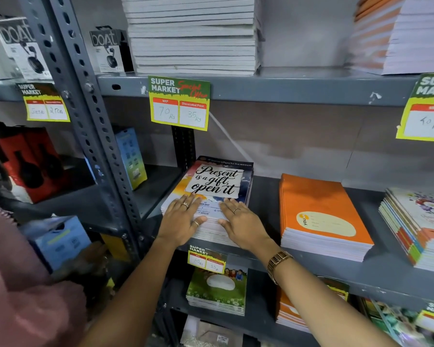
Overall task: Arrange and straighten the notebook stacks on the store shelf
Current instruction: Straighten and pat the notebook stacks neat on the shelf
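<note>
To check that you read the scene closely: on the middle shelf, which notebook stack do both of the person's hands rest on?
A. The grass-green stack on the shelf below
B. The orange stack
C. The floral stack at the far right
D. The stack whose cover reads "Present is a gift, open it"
D: the left hand and right hand lie flat on the "Present is a gift" stack; the orange stack sits untouched beside it.

Seven notebook stacks [211, 196] across three shelves, five price tags [179, 103], two hands [181, 219], one gold wristwatch [278, 261].
</note>
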`<state>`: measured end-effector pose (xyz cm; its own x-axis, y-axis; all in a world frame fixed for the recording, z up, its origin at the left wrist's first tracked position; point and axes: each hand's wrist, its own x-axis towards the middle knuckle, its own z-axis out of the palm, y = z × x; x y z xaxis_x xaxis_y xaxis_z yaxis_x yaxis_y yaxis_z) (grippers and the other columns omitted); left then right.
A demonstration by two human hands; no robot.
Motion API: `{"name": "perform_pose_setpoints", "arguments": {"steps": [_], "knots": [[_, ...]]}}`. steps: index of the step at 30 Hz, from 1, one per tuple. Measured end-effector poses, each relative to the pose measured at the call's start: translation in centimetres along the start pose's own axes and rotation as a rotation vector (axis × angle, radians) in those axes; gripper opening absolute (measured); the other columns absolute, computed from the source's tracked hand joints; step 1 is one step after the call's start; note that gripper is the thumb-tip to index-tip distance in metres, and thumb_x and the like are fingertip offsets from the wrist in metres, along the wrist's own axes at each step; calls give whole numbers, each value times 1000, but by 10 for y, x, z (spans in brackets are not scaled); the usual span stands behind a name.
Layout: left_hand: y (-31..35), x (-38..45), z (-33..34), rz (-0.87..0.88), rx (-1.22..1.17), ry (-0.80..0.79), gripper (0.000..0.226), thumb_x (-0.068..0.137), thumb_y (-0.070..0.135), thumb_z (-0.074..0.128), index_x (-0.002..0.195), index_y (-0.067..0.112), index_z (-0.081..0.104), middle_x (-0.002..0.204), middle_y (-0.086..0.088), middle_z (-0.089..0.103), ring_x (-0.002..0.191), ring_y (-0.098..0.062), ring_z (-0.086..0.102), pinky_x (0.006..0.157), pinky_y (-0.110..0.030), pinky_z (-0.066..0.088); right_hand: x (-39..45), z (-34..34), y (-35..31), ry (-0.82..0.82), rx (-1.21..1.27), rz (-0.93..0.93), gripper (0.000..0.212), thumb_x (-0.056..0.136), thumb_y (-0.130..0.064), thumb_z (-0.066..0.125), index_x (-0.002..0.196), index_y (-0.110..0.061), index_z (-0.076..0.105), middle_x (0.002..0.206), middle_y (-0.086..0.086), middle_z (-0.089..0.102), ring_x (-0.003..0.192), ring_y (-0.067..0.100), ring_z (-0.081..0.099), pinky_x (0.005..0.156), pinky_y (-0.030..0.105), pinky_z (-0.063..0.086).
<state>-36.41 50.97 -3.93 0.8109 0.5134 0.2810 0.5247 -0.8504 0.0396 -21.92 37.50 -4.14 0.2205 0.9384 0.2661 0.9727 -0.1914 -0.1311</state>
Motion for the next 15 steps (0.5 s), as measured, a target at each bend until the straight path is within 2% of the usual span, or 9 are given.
{"name": "perform_pose_setpoints", "arguments": {"steps": [4, 6, 8, 10, 15], "knots": [[1, -1, -1, 2, 2, -8, 101, 68, 70, -16, 146, 19, 23, 155, -6, 27, 144, -21, 18, 118, -38, 14, 0, 1, 1, 3, 6, -3, 56, 100, -39, 30, 147, -11, 23, 156, 10, 26, 145, 23, 21, 119, 33, 12], [2, -1, -2, -8, -19, -8, 89, 76, 67, -4, 145, 19, 24, 154, -6, 28, 144, -22, 19, 118, -39, 14, 0, 1, 2, 9, 14, -5, 55, 100, -39, 30, 147, -11, 24, 156, 10, 26, 145, 22, 21, 119, 32, 12], [2, 0, 0, -8, -13, 0, 69, 90, 58, 18, 145, 18, 24, 154, -6, 28, 144, -22, 19, 118, -38, 13, 0, 1, 2, 8, 17, -7, 56, 100, -40, 30, 147, -11, 23, 156, 10, 26, 145, 22, 21, 119, 31, 11], [2, -1, 1, -7, -4, -2, 62, 94, 50, 31, 146, 18, 23, 155, -6, 27, 144, -21, 18, 118, -38, 13, -1, 0, 2, 4, 25, -6, 56, 100, -40, 30, 147, -11, 23, 156, 9, 25, 145, 21, 20, 119, 31, 10], [1, 1, -3, -6, 22, -67, 65, 94, 53, 28, 147, 19, 14, 157, -4, 18, 146, -20, 10, 120, -39, 8, -2, -4, 2, -40, 29, -8, 59, 100, -43, 29, 148, -11, 19, 157, 9, 20, 146, 21, 15, 120, 33, 6]]}}
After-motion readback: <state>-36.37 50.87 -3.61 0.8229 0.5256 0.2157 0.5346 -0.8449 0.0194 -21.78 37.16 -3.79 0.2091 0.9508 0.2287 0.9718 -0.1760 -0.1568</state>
